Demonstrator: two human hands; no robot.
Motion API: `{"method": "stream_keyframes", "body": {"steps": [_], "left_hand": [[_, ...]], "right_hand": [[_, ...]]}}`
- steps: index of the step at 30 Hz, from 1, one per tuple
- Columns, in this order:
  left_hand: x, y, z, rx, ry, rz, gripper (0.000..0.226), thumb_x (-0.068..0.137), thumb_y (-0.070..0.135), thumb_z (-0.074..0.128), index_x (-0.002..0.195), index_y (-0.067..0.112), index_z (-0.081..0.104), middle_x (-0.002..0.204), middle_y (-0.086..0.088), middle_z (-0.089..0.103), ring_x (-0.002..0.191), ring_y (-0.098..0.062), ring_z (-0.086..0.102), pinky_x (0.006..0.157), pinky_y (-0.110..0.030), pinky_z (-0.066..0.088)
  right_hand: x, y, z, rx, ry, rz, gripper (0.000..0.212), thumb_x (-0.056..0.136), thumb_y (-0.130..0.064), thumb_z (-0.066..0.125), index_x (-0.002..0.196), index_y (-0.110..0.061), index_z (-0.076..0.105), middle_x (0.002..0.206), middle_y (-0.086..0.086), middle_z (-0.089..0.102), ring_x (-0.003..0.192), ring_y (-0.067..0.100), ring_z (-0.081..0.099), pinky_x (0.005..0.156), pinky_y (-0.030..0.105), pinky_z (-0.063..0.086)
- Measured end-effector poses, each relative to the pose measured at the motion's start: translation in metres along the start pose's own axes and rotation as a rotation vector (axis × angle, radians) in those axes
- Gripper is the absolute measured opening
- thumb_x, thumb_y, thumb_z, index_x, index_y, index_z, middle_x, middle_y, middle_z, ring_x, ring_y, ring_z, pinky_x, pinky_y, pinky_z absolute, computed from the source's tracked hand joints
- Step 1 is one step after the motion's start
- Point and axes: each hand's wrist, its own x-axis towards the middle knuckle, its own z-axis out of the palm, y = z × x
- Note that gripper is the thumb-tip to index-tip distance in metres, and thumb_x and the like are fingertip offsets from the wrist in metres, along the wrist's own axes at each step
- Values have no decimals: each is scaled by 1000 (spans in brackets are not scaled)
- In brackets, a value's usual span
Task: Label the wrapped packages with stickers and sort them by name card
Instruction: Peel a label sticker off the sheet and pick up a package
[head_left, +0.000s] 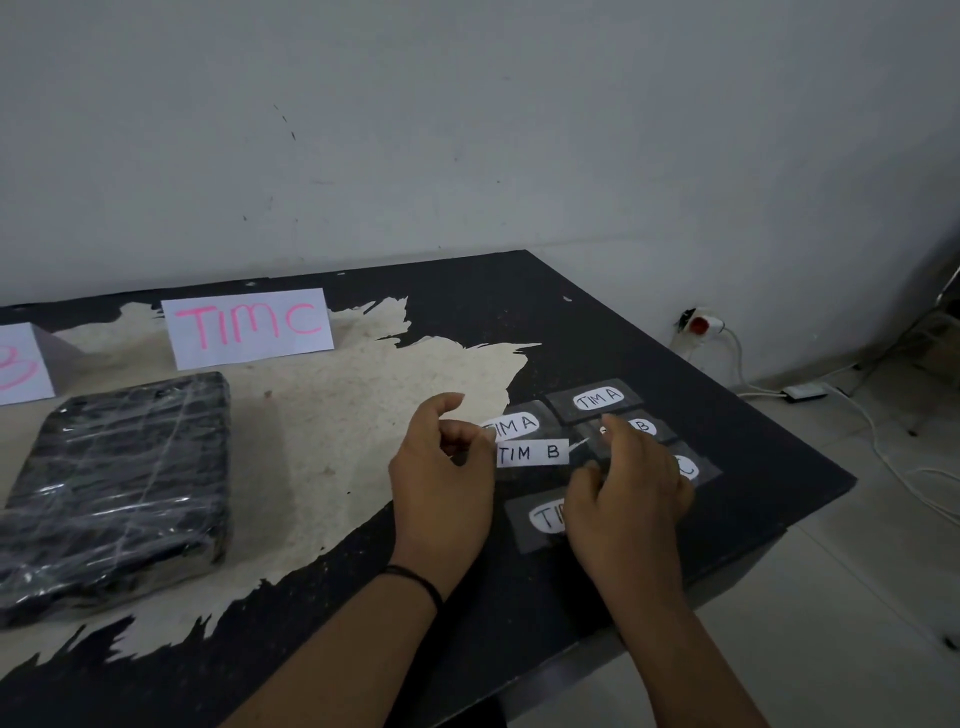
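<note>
We see the left hand (441, 478) pinching the white "TIM B" sticker (532, 453) by its 9 o'clock end, wrist straight. The right hand (631, 483) curls loosely over the sticker sheets (597, 400) at 3 o'clock; its grip we cannot tell. The package (117, 488) lies at 9 o'clock, before the "TIM C" card (249, 327).

hands (535, 483) over stickers (597, 400), wrapped package (117, 488)

package (117, 488): black (glossy film) | name card (251, 327): white, pink letters | table (545, 322): black
</note>
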Motion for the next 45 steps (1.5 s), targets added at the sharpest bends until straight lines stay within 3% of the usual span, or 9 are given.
{"method": "stream_keyframes", "body": {"steps": [5,11,14,18,24,28,37,42,45], "left_hand": [[-1,9,-10,-67,-7,59,33,87,15,64,111,31,47,78,10,62,78,12,58,66,-1,44],[0,21,-47,-169,39,119,37,84,16,68,110,34,50,76,10,65,80,2,62,71,-9,48],[3,28,-75,-229,65,154,40,81,13,70,108,36,51,79,10,66,77,-4,63,74,-16,52],[9,37,-115,-312,85,179,44,80,4,69,111,30,53,77,9,67,73,-7,63,70,-17,52],[24,32,-184,-288,133,171,37,80,2,69,106,26,58,76,0,68,75,-13,66,72,-20,55],[34,19,-224,-280,146,120,30,79,2,69,103,19,62,74,-1,68,74,-19,66,70,-22,56],[56,-18,-272,-254,240,5,34,80,4,70,107,21,59,79,-3,68,77,-21,67,73,-32,58],[62,-34,-277,-201,231,-42,37,80,5,70,111,19,57,82,-7,69,78,-22,69,65,-21,56],[63,-43,-276,-168,231,-85,39,79,6,72,113,19,57,82,-7,69,79,-21,68,67,-23,56]], "right_hand": [[-2,1,-4,110,60,8,40,86,-12,54,126,-13,52,122,6,57,121,22,46,107,44,24],[-5,-13,-14,291,125,-169,27,88,-40,44,98,-21,61,94,-12,58,98,16,57,88,51,46],[-6,-41,-15,547,-113,-12,17,85,-40,55,102,-36,57,99,-21,56,100,6,55,88,37,49],[-3,-79,-4,858,-520,208,38,77,-46,65,112,-32,62,107,-16,65,103,5,57,94,32,43],[1,-136,17,1171,-687,185,33,71,-32,65,98,-13,69,85,2,72,80,16,59,70,32,42],[-5,-170,33,1123,-684,199,4,82,-13,66,80,-11,69,67,0,66,66,14,53,61,30,40],[-22,-218,67,1050,-750,133,3,80,-14,70,82,-12,73,71,0,67,63,12,52,59,28,44],[-21,-225,77,884,-703,40,15,82,-20,70,96,-21,65,60,-11,64,51,-4,58,58,19,42],[-20,-225,82,763,-706,-4,25,83,-26,69,106,-25,59,76,-7,67,56,-9,60,52,11,42]]}}
